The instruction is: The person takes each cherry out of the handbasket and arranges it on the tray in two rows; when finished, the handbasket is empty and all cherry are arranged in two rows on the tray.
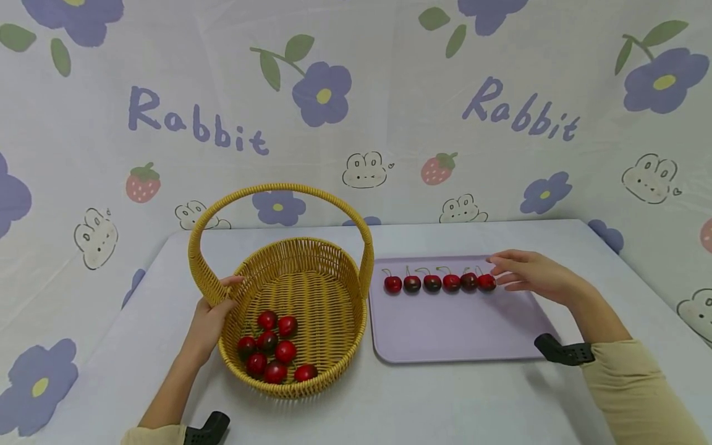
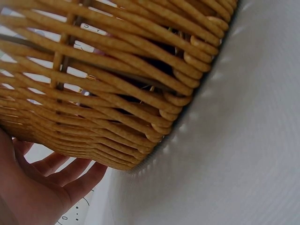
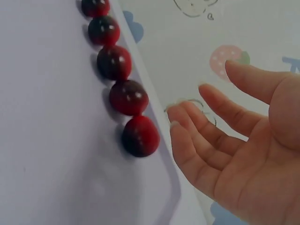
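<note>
A yellow woven basket (image 1: pixel 328 309) with a tall arched handle stands on the left of the table and tilts toward the camera. My left hand (image 1: pixel 207 324) grips its left rim at the foot of the handle; in the left wrist view the fingers (image 2: pixel 75 176) lie against the outer wall. Several dark red cherries (image 1: pixel 276 350) lie in the basket's near left part. On a lilac tray (image 1: pixel 445 334), several cherries with stems form a row along the far side. Beside the rightmost cherry (image 1: pixel 486 282) hovers my right hand (image 1: pixel 534 276), fingers loosely extended and holding nothing.
The white-covered table (image 1: pixel 445 402) carries the basket and the tray side by side, almost touching. Behind it hangs a cloth (image 1: pixel 389 74) printed with flowers, rabbits and strawberries. A black band with a device (image 1: pixel 564 351) sits on each wrist.
</note>
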A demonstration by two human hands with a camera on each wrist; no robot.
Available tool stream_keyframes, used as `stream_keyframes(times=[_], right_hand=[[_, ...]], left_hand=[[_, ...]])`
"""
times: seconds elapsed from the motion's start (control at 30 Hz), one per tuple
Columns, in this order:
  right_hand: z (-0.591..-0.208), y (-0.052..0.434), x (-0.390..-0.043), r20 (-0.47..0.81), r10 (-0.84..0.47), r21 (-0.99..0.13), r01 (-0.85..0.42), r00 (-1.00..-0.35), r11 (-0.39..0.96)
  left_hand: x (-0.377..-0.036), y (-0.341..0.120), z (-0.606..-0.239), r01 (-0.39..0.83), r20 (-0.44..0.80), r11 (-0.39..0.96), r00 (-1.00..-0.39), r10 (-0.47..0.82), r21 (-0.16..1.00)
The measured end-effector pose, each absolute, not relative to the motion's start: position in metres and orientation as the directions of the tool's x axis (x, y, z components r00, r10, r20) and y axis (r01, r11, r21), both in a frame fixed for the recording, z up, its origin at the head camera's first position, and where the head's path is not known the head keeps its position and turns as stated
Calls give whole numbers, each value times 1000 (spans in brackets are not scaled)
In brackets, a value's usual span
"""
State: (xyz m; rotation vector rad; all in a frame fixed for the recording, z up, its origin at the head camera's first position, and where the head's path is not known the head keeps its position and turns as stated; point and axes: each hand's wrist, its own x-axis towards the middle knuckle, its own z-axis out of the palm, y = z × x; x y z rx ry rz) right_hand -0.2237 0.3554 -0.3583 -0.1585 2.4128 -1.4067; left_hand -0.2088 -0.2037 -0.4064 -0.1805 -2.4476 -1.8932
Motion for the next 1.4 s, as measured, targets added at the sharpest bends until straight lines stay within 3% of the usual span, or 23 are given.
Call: stream_keyframes(times=[0.5,1.13,1.4], right_hand=[[-337,307,-221,-209,-427,-941,61,-880,334],[-324,234,-214,-135,-714,-978,-25,-687,208],[-322,201,-211,-84,-801,-974,-121,-593,192]], left_hand=[[-209,-203,-407,121,108,237,-992,68,964],[-209,-203,-404,114,101,225,-993,66,968],[-210,-204,-406,111,100,217,-993,61,970]])
